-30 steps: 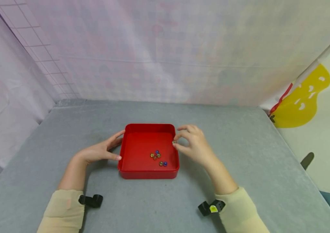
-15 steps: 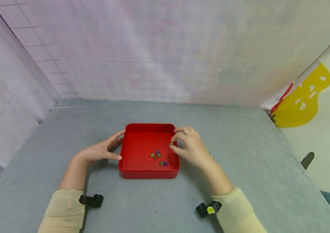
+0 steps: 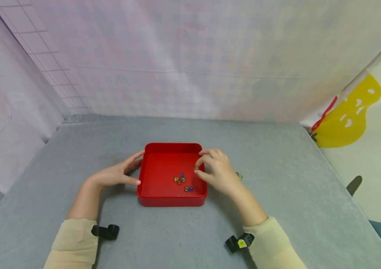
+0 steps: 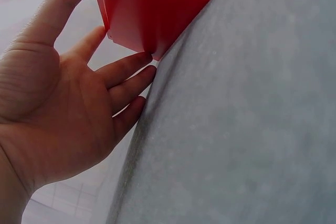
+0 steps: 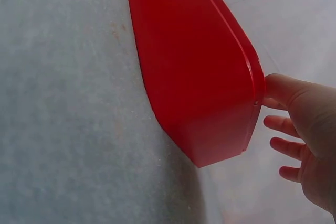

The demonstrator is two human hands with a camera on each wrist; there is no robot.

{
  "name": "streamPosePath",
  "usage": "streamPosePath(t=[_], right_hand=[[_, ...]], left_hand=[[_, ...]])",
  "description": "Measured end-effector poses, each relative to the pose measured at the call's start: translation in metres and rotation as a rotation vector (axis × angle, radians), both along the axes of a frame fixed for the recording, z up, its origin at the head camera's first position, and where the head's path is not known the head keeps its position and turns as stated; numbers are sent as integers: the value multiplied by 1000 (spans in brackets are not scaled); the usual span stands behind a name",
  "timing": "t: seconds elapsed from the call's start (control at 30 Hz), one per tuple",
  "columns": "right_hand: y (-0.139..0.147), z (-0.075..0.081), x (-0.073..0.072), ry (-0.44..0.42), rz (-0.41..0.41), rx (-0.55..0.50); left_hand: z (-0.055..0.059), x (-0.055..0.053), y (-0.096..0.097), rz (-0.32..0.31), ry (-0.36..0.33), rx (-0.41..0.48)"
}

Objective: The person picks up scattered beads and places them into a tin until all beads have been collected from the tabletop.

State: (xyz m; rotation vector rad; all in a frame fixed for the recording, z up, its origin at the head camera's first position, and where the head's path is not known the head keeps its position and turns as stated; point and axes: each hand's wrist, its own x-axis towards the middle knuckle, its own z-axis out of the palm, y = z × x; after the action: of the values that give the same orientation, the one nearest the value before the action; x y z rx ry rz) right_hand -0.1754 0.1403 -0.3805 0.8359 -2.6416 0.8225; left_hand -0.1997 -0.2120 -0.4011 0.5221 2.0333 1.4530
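Note:
A square red tray (image 3: 159, 166) with low walls sits on the grey cloth. Several small glass marbles (image 3: 178, 180), some amber or green and some blue, lie on its floor towards the near right. My left hand (image 3: 118, 175) touches the tray's left side, its thumb and fingers spread along the wall; the left wrist view shows the fingertips against the red wall (image 4: 157, 9). Over the right rim, my right hand (image 3: 219, 172) pinches a marble (image 3: 196, 168) between thumb and index finger. The tray's wall (image 5: 205, 77) hides that marble in the right wrist view.
A few more marbles (image 3: 239, 176) lie on the grey cloth (image 3: 277, 179) just beyond my right wrist, partly hidden by it. Behind the table hangs a pale patterned curtain (image 3: 177, 74). At the right, another sheet bears a yellow printed shape (image 3: 348, 119).
My right hand has moved slightly left and towards me, bringing the pinched marble over the tray's inside. Marbles beyond my right wrist have come into view. The left hand stays put.

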Motion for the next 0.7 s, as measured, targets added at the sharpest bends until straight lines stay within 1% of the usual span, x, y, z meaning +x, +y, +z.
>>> streamPosePath(t=[0.2,0.47,0.7], right_hand=[[-2,-2,0,2,3,-3],[-3,-3,1,5,3,2],[-4,-3,1,3,5,13]], left_hand=[[0,1,0,8,-1,-5],[1,1,0,3,-6,-3],[0,0,0,1,-8,0]])
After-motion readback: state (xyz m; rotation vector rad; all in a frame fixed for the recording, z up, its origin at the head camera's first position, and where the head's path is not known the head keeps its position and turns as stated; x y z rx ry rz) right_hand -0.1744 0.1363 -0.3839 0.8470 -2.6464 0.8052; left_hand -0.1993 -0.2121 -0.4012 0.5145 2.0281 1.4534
